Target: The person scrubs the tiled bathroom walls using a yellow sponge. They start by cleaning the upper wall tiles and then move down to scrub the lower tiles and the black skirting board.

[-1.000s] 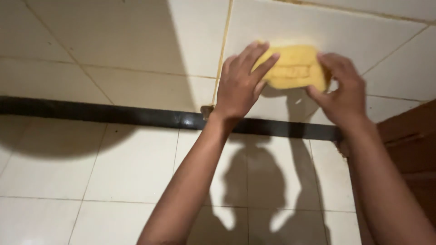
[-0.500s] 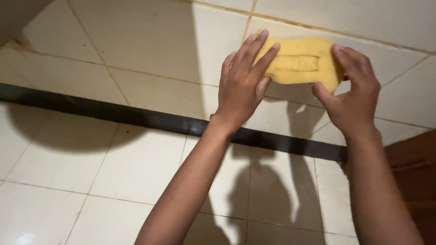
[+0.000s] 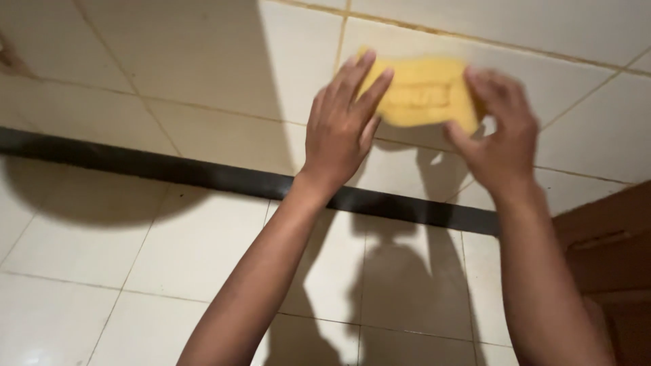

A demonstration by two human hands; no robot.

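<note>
Both arms reach up to the tile wall (image 3: 203, 81). The left hand (image 3: 341, 129) lies flat, fingers spread open, on a yellow sponge (image 3: 420, 95) (a bit blurry). The right hand (image 3: 500, 135), at 3 o'clock of the sponge, pinches its edge with curled fingers.

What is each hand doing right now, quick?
Left hand: open, fingers flat on the yellow sponge.
Right hand: closed on the sponge's right end.
</note>
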